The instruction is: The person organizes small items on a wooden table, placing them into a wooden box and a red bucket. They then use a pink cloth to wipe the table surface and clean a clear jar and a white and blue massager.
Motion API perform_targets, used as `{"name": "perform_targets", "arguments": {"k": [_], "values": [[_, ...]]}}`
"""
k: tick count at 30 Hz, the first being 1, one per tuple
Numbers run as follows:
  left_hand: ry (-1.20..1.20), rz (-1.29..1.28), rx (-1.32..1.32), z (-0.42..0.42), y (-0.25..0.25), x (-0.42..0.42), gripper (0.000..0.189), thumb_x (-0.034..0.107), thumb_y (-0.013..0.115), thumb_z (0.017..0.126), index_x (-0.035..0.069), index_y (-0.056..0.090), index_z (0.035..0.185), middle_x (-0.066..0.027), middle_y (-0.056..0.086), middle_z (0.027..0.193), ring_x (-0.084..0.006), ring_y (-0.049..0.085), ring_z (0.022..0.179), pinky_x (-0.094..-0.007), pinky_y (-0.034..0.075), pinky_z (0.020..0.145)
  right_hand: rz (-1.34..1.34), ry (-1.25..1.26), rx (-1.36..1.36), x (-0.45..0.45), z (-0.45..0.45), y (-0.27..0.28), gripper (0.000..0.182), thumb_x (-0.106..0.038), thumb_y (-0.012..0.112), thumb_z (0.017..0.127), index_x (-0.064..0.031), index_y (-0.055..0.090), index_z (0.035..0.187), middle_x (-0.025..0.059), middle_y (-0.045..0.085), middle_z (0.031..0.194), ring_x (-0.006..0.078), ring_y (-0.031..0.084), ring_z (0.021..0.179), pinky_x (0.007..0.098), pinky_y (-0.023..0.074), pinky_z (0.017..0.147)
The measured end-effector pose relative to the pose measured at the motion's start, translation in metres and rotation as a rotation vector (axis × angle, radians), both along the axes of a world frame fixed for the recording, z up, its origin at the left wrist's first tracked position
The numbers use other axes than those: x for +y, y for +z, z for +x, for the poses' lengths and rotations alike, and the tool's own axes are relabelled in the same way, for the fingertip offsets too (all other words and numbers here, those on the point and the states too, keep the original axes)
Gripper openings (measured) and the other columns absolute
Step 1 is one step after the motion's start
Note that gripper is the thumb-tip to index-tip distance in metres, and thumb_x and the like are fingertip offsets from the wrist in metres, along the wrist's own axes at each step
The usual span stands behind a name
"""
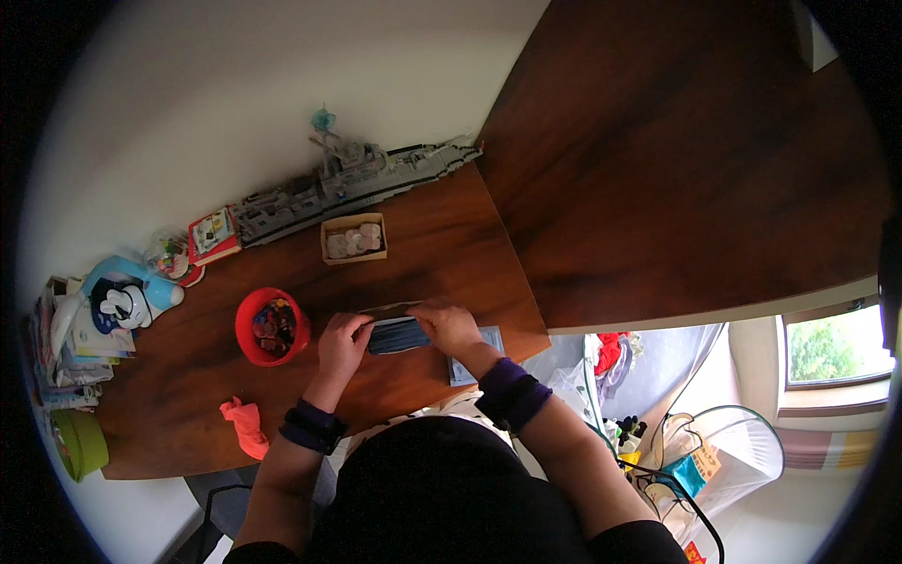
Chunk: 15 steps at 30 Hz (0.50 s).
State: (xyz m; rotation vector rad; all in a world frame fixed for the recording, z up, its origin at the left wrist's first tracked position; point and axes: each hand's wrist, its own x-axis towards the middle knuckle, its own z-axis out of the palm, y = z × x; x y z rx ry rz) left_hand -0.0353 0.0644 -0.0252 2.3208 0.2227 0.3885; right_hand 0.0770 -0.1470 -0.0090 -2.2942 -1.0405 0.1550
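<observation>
Both hands are over the wooden desk, at a small open box point(399, 336) packed with dark blue, thin items whose kind I cannot tell. My left hand point(344, 343) has its thumb and fingertips pinched at the box's left upper edge. My right hand point(445, 326) bends over the right upper edge, fingertips partly hidden. A thin pale strip or flap runs between the two hands along the far side. Under my right wrist lies a light blue flat box or booklet point(463, 374). Left of my left hand stands a red bucket point(246, 326) of small mixed pieces.
On the wooden desk point(176, 395) sit a cardboard tray point(354, 259) of pale discs, a grey brick-built warship point(296, 209), a red book point(224, 249), a blue-and-white lamp point(163, 290), an orange cloth point(246, 428) and a green bin point(89, 444). A wooden panel point(676, 176) rises at right.
</observation>
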Motion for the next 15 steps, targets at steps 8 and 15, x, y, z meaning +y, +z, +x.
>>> {"name": "perform_targets", "arguments": {"k": [8, 15], "values": [[-0.031, 0.004, 0.007, 0.002, 0.002, -0.005, 0.009, 0.012, 0.07, 0.085, 0.009, 0.07, 0.093, -0.0088, 0.069, 0.092, -0.0298, 0.064, 0.088, -0.0398, 0.053, 0.072, -0.01, -0.021, -0.03, -0.007, -0.002, -0.003, 0.023, -0.008, 0.063, 0.086, -0.0118, 0.071, 0.106, 0.0106, 0.07, 0.106, 0.0328, 0.065, 0.098, 0.0426, 0.0545, 0.082], [-0.058, 0.019, 0.009, 0.004, -0.006, -0.006, 0.009, 0.011, 0.07, 0.083, 0.01, 0.07, 0.093, -0.009, 0.069, 0.091, -0.0305, 0.064, 0.089, -0.04, 0.053, 0.074, -0.003, 0.001, -0.023, -0.015, -0.003, -0.01, 0.025, -0.009, 0.062, 0.084, -0.0122, 0.07, 0.108, 0.0103, 0.07, 0.108, 0.0332, 0.064, 0.103, 0.0435, 0.0525, 0.088]]}}
